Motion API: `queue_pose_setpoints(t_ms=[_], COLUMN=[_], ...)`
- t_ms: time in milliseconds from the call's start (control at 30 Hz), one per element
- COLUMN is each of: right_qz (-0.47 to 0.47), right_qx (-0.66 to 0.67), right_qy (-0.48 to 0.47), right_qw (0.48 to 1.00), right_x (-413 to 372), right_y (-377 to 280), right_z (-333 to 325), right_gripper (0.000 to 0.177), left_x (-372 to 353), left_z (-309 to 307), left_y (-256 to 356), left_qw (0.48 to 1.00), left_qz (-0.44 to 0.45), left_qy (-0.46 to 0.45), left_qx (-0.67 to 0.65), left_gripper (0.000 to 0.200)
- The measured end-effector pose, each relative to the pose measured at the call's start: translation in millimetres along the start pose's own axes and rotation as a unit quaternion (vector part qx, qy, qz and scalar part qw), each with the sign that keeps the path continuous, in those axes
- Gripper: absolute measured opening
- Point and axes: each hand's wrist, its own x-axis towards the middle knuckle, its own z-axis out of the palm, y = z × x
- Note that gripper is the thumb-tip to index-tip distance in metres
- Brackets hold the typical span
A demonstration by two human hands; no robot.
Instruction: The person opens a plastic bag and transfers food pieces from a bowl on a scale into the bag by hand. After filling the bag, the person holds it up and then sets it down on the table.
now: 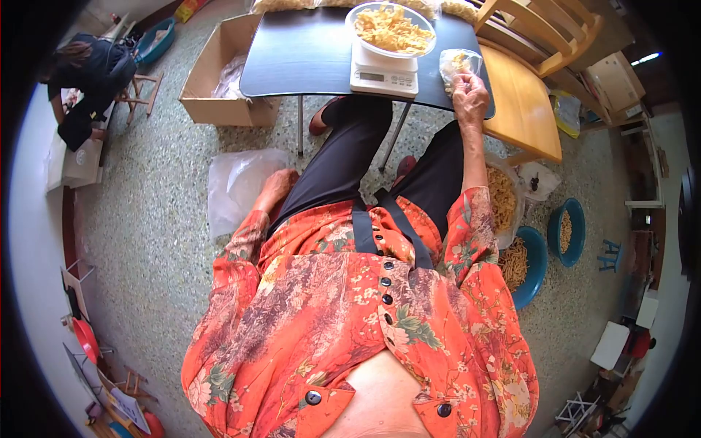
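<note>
At the right end of the dark table [292, 62], my right hand [469, 95] pinches a small clear bag [460, 64] with some yellow pieces inside. Left of it, a white digital scale [385, 73] carries a clear round tub [391, 31] heaped with yellow chips. My left hand [277, 187] hangs low beside my left leg, at the edge of a large clear plastic bag [237, 186]. Its fingers are partly hidden, and whether it grips the bag cannot be made out.
A cardboard box [197, 77] stands left of the table, a wooden chair [522, 102] at its right. Teal basins [539, 266] and a clear tub of food [502, 201] sit on the floor at right. Another person [91, 66] sits at far left.
</note>
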Motion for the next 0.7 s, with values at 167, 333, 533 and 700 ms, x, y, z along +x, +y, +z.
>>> queue_pose_setpoints(t_ms=[167, 333, 533, 700], right_qz=[0.007, 0.019, -0.006, -0.034], right_qx=[0.017, 0.021, 0.006, -0.073], right_qy=[0.008, 0.009, 0.019, 0.020], right_qw=[1.000, 1.000, 1.000, 0.997], right_x=[2.1, 5.6, 5.3, 9.3], right_y=[3.0, 7.8, 3.1, -1.2], right_z=[-2.8, -5.0, -11.1, -17.9], right_gripper=[0.014, 0.013, 0.012, 0.010], left_x=[5.1, -13.5, -20.8, -17.2], left_z=[0.5, -18.3, -19.4, -33.4], left_y=[-5.6, 24.6, 24.4, 30.5], left_qw=[1.000, 1.000, 0.983, 0.980], left_qz=[-0.008, -0.005, 0.057, 0.061], left_qy=[-0.012, -0.014, 0.106, 0.131], left_qx=[-0.006, -0.015, -0.137, -0.135], left_gripper=[0.027, 0.032, 0.032, 0.031])
